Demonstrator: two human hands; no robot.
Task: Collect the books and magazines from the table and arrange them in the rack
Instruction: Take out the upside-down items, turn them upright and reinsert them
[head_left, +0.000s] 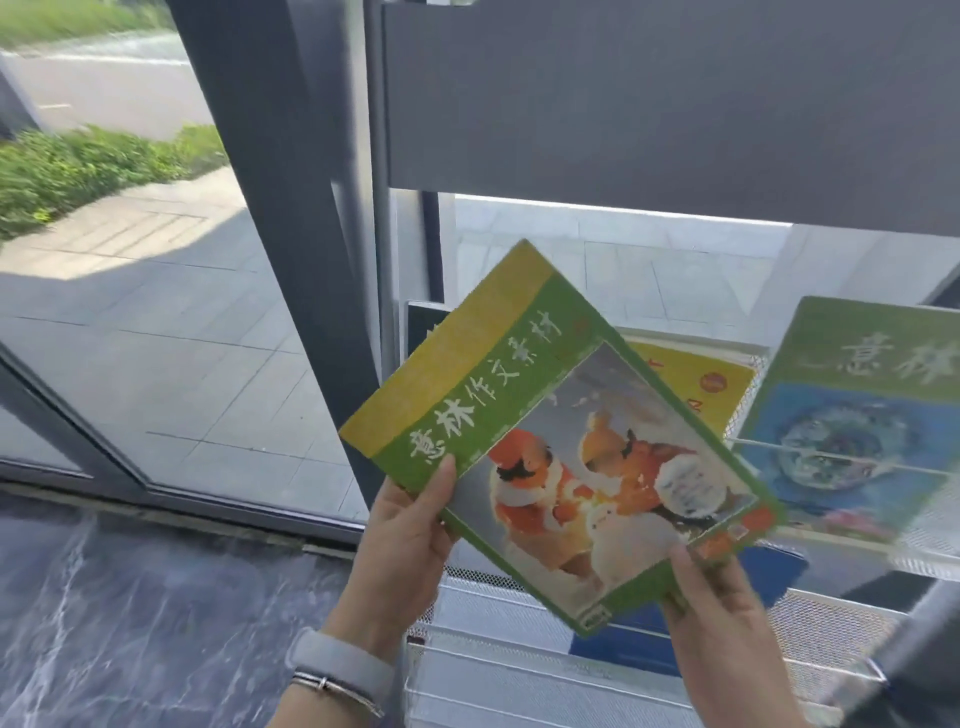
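Your left hand (402, 525) and right hand (719, 613) each pinch a lower corner of the tilted green-and-yellow magazine (561, 441) above the white wire-mesh rack (519, 660).

magazine (561, 431): glossy paper | rack (519, 670): white metal mesh | floor (130, 613): polished dark marble

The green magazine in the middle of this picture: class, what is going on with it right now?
A person holds the green magazine in both hands, tilted, in front of a white mesh rack. The left hand pinches its lower left edge; the right hand has its grip on the bottom corner. It is not yet in the rack. A second green magazine and a yellow one already stand in the rack behind, with a blue book lower down.
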